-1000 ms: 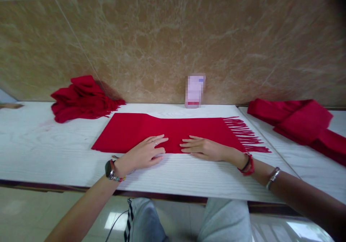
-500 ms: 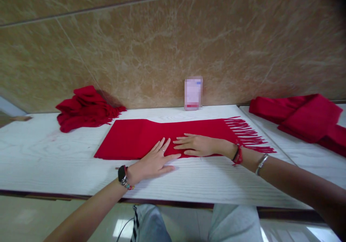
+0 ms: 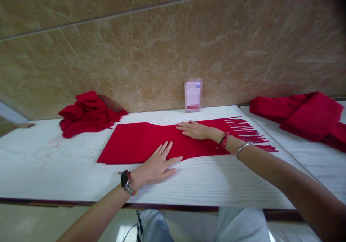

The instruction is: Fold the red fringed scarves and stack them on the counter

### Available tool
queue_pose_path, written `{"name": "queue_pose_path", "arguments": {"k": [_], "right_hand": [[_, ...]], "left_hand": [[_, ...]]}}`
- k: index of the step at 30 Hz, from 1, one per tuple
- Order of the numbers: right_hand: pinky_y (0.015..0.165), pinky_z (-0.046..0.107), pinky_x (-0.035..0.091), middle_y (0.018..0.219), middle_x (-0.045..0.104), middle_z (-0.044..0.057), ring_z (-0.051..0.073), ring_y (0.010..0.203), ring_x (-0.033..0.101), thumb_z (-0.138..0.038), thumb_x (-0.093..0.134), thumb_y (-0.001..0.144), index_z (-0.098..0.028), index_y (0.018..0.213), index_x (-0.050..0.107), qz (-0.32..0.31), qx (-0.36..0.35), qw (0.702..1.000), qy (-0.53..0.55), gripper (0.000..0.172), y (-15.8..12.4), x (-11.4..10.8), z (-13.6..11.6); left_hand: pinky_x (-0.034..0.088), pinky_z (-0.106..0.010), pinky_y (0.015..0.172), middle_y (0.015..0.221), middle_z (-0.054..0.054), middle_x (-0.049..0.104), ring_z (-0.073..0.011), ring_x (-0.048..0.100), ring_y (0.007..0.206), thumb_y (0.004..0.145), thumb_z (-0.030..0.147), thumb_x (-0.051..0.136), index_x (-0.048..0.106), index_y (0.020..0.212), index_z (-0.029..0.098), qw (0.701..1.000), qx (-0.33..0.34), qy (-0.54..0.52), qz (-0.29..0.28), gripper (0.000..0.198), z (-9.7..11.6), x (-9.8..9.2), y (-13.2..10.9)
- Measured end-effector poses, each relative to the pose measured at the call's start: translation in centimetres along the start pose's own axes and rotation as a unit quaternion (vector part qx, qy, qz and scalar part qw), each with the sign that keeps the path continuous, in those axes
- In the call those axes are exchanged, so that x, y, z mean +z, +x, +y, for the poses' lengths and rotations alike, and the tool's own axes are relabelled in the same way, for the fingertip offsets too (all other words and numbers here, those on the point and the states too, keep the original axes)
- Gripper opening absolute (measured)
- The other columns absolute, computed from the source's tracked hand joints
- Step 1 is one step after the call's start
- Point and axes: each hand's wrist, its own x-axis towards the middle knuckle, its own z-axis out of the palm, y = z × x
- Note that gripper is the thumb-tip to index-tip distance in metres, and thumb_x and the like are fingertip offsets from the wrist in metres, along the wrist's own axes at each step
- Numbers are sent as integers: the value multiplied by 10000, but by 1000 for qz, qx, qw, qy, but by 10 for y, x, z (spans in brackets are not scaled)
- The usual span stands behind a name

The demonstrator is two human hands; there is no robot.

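A red scarf [image 3: 135, 141] lies flat on the white table [image 3: 54, 166], its fringe [image 3: 248, 134] at the right end. My left hand [image 3: 159, 162] lies flat with spread fingers on the scarf's near edge. My right hand [image 3: 194, 129] rests flat, fingers stretched out, on the scarf's far edge near the middle. Neither hand holds anything. A watch and a bead bracelet are on my left wrist; a red band and a silver bangle are on my right.
A crumpled heap of red scarves [image 3: 86, 115] sits at the back left. Folded red scarves [image 3: 305, 114] lie at the right on a second table. A small blurred card [image 3: 193, 95] leans on the marble wall. My knees show below the table's edge.
My right hand has slid from the scarf's near edge to its far edge. My left hand has shifted a little right along the near edge.
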Motion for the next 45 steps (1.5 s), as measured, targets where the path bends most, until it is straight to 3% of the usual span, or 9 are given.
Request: {"name": "queue_pose_path", "arguments": {"k": [3, 8, 14, 18, 21, 29, 35, 42, 45], "right_hand": [[1069, 517, 147, 1466, 238, 90, 243, 1346, 181, -331, 250, 945, -194, 1409, 246, 33, 24, 999, -15, 484, 7, -1, 5], [1084, 482, 132, 1452, 288, 49, 198, 1340, 210, -355, 246, 947, -240, 1403, 259, 22, -65, 998, 3, 470, 15, 5, -13], [1069, 500, 177, 1454, 249, 142, 248, 1343, 190, -325, 277, 939, -126, 1398, 269, 83, 91, 992, -10, 500, -24, -2, -6], [1093, 448, 148, 1452, 283, 76, 189, 1347, 184, -389, 295, 939, -196, 1398, 273, 54, -33, 998, 19, 499, -60, -1, -39], [1095, 452, 120, 1439, 312, 75, 183, 1340, 208, -360, 297, 946, -202, 1390, 291, 22, -68, 997, 18, 472, -79, 5, -57], [1089, 491, 81, 1430, 337, 15, 190, 1348, 180, -345, 319, 945, -292, 1317, 418, -4, -113, 993, 43, 388, -108, -9, -43], [1078, 512, 109, 1464, 259, 55, 212, 1358, 128, -366, 301, 943, -247, 1392, 277, 88, 18, 996, 23, 465, -95, -6, -42], [1071, 520, 132, 1459, 262, 81, 231, 1351, 156, -409, 269, 941, -204, 1400, 261, 19, 48, 998, -33, 503, -104, 2, -27], [1062, 536, 157, 1456, 267, 98, 241, 1349, 169, -411, 254, 940, -198, 1405, 252, 47, 77, 996, -26, 510, -91, -5, -31]], "left_hand": [[161, -478, 1073, 1506, -71, 49, -307, 88, 1357, 922, 473, 320, 327, 1366, 311, 1000, 2, 8, 0, 473, 1, -3, -1], [166, -487, 1068, 1505, -73, 72, -312, 99, 1355, 928, 438, 321, 331, 1365, 312, 1000, -8, 22, -4, 454, 1, -1, 1], [167, -476, 1073, 1506, -68, 71, -312, 103, 1354, 931, 423, 315, 391, 1336, 292, 999, -5, 28, 21, 433, -2, 3, 2], [155, -462, 1080, 1502, -56, 115, -290, 109, 1358, 930, 435, 317, 398, 1332, 304, 999, 23, 31, 28, 430, -4, 3, 3], [162, -446, 1081, 1494, -37, 156, -265, 130, 1358, 938, 406, 309, 369, 1343, 331, 999, 39, 26, 9, 416, -5, 3, 4], [173, -435, 1078, 1500, 2, 135, -247, 117, 1362, 949, 417, 271, 358, 1339, 365, 999, 41, -3, -34, 403, -7, -14, 6], [171, -431, 1082, 1496, -62, 141, -215, 104, 1365, 955, 379, 231, 219, 1411, 248, 998, 2, 25, 54, 475, -11, -16, 43], [183, -477, 1064, 1473, -77, 219, -270, 163, 1349, 919, 389, 302, 289, 1391, 253, 996, -43, 64, 51, 491, -16, 13, 59], [198, -496, 1050, 1477, -98, 192, -307, 146, 1347, 898, 445, 321, 269, 1402, 232, 992, -77, 65, 76, 550, -17, 14, 58]]}}
